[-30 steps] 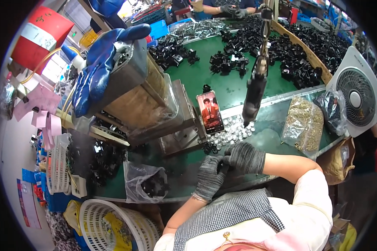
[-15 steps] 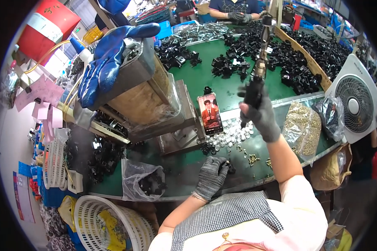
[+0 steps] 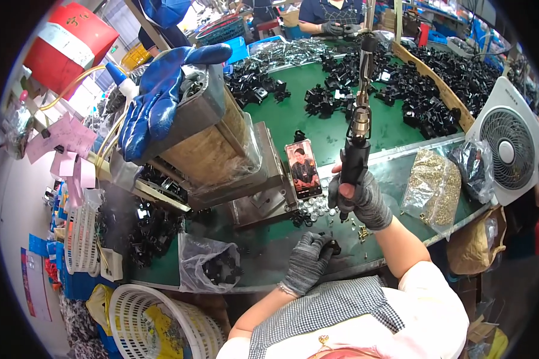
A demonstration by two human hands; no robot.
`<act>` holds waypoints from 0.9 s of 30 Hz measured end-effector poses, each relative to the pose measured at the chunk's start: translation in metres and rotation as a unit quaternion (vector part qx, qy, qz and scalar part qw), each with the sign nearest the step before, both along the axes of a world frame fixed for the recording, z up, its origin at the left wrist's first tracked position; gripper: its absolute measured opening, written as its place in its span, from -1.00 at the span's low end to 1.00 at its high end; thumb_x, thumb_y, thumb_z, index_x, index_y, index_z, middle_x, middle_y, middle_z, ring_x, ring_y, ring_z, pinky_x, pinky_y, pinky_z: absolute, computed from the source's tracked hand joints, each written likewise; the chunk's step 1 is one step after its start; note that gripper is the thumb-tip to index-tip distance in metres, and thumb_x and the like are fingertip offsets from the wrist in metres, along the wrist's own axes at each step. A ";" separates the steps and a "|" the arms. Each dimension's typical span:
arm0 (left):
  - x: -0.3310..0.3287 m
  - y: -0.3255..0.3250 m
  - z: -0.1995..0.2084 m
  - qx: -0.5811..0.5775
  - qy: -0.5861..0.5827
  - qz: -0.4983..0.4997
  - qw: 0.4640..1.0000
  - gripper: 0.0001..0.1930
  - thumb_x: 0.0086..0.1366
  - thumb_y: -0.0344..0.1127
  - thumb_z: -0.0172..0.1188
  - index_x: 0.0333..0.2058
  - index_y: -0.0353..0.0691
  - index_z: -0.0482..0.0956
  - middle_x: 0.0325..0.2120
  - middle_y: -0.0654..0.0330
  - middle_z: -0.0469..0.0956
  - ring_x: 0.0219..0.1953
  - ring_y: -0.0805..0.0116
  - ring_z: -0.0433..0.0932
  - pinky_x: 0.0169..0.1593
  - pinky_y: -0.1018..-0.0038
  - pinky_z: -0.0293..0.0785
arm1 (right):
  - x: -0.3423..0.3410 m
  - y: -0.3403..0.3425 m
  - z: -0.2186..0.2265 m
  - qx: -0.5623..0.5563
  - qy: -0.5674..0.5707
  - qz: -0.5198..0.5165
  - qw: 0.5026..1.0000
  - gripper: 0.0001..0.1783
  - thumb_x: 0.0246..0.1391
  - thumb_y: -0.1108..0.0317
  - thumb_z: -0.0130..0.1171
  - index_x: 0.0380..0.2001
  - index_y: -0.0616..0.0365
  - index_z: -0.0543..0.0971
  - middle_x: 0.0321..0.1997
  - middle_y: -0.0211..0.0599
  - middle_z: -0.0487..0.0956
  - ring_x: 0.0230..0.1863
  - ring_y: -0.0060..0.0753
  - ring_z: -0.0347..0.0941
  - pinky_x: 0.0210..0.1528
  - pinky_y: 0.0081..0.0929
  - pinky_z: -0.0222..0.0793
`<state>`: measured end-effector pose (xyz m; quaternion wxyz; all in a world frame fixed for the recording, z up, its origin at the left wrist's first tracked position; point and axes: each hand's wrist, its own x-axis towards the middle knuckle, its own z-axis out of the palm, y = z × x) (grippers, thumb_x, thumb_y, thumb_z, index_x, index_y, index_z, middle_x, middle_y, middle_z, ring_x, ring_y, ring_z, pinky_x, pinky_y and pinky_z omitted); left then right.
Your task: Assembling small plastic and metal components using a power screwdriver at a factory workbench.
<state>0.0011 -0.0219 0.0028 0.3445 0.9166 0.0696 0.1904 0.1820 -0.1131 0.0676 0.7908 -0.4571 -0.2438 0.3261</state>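
Both gloved hands are busy: the right hand point(image 3: 358, 197) grips the hanging screwdriver point(image 3: 354, 160), lower than half a second ago, while the left hand point(image 3: 307, 261) stays closed on a small black part point(image 3: 332, 245) on the green desk point(image 3: 341, 128). Behind them stand a phone point(image 3: 303, 169) and a fan point(image 3: 508, 146).

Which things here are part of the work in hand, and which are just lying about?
In use:
right hand gripping the hanging power screwdriver
left hand on a small black part
loose brass screws

Lying about:
phone
white fan
blue rubber glove
bag of brass pieces
white basket
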 end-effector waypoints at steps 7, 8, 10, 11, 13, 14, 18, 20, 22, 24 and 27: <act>0.000 -0.001 0.001 0.000 0.002 0.000 1.000 -0.70 0.06 -0.39 0.29 -0.17 -0.22 0.57 -0.35 0.07 0.49 -0.31 0.09 0.54 -0.24 0.29 0.50 | -0.006 0.000 0.004 0.009 0.010 0.011 1.000 -0.22 -0.25 0.03 0.46 -0.03 0.20 0.33 -0.52 -0.29 0.53 -0.57 -0.41 0.49 -0.56 -0.55 0.29; 0.000 -0.001 0.001 0.001 -0.001 0.001 1.000 -0.70 0.06 -0.39 0.29 -0.17 -0.22 0.57 -0.35 0.07 0.49 -0.31 0.09 0.54 -0.24 0.29 0.50 | -0.007 0.000 0.002 0.011 0.009 0.018 1.000 -0.22 -0.24 0.03 0.46 -0.03 0.20 0.33 -0.53 -0.28 0.53 -0.57 -0.41 0.49 -0.56 -0.56 0.28; -0.001 -0.003 0.002 0.004 0.003 0.003 1.000 -0.70 0.06 -0.39 0.29 -0.17 -0.22 0.57 -0.35 0.07 0.49 -0.31 0.09 0.54 -0.24 0.29 0.50 | -0.008 0.000 0.001 0.013 0.009 0.024 1.000 -0.22 -0.24 0.03 0.45 -0.03 0.20 0.33 -0.53 -0.27 0.53 -0.57 -0.41 0.49 -0.57 -0.56 0.28; 0.000 -0.003 0.003 0.008 0.007 0.004 1.000 -0.70 0.06 -0.40 0.29 -0.17 -0.22 0.57 -0.35 0.07 0.49 -0.31 0.08 0.54 -0.24 0.28 0.50 | -0.008 0.000 0.001 0.006 0.007 0.022 1.000 -0.23 -0.23 0.03 0.45 -0.03 0.20 0.33 -0.53 -0.27 0.53 -0.58 -0.41 0.49 -0.57 -0.57 0.27; 0.000 -0.003 0.003 0.012 0.012 0.005 1.000 -0.70 0.06 -0.40 0.29 -0.17 -0.23 0.57 -0.35 0.07 0.49 -0.31 0.08 0.54 -0.24 0.28 0.50 | -0.009 -0.001 0.000 -0.010 0.006 0.018 1.000 -0.24 -0.23 0.04 0.45 -0.04 0.21 0.33 -0.54 -0.26 0.53 -0.59 -0.40 0.48 -0.58 -0.58 0.25; 0.000 -0.002 0.003 0.012 0.008 0.005 1.000 -0.70 0.06 -0.40 0.28 -0.17 -0.23 0.57 -0.35 0.06 0.49 -0.31 0.08 0.54 -0.23 0.28 0.50 | -0.009 -0.001 0.000 -0.009 0.007 0.018 1.000 -0.24 -0.23 0.04 0.45 -0.04 0.21 0.33 -0.54 -0.26 0.53 -0.59 -0.40 0.48 -0.58 -0.58 0.25; 0.001 -0.002 0.002 0.009 -0.007 0.003 1.000 -0.70 0.07 -0.41 0.28 -0.16 -0.23 0.56 -0.34 0.06 0.50 -0.30 0.07 0.54 -0.23 0.28 0.50 | -0.008 0.000 -0.002 -0.004 0.005 0.008 1.000 -0.25 -0.22 0.05 0.44 -0.04 0.21 0.32 -0.54 -0.26 0.53 -0.60 -0.41 0.47 -0.59 -0.59 0.23; 0.000 -0.003 0.000 0.001 -0.022 0.000 1.000 -0.70 0.07 -0.41 0.27 -0.16 -0.23 0.57 -0.34 0.05 0.50 -0.30 0.07 0.54 -0.22 0.29 0.50 | -0.009 -0.001 0.004 0.004 0.010 0.010 1.000 -0.26 -0.21 0.06 0.44 -0.04 0.22 0.33 -0.54 -0.27 0.53 -0.61 -0.43 0.46 -0.60 -0.59 0.23; 0.000 -0.002 0.002 0.001 -0.018 0.001 1.000 -0.70 0.07 -0.41 0.27 -0.16 -0.23 0.57 -0.34 0.05 0.50 -0.30 0.07 0.54 -0.22 0.29 0.50 | -0.008 -0.001 0.005 0.008 0.013 0.011 1.000 -0.26 -0.21 0.06 0.44 -0.04 0.22 0.33 -0.54 -0.27 0.53 -0.61 -0.43 0.46 -0.60 -0.59 0.23; -0.001 -0.002 0.004 0.000 -0.011 0.006 1.000 -0.70 0.07 -0.41 0.27 -0.16 -0.24 0.57 -0.34 0.05 0.51 -0.29 0.07 0.54 -0.22 0.29 0.50 | -0.007 0.000 0.001 0.009 -0.001 -0.009 1.000 -0.26 -0.21 0.07 0.44 -0.05 0.23 0.33 -0.54 -0.28 0.53 -0.62 -0.45 0.45 -0.60 -0.59 0.23; 0.000 -0.003 0.005 0.003 -0.011 0.009 1.000 -0.70 0.07 -0.41 0.28 -0.17 -0.24 0.57 -0.33 0.05 0.51 -0.29 0.07 0.54 -0.22 0.29 0.50 | -0.006 0.000 0.001 0.007 -0.011 -0.023 1.000 -0.27 -0.21 0.07 0.44 -0.05 0.23 0.34 -0.54 -0.29 0.52 -0.62 -0.46 0.44 -0.60 -0.59 0.23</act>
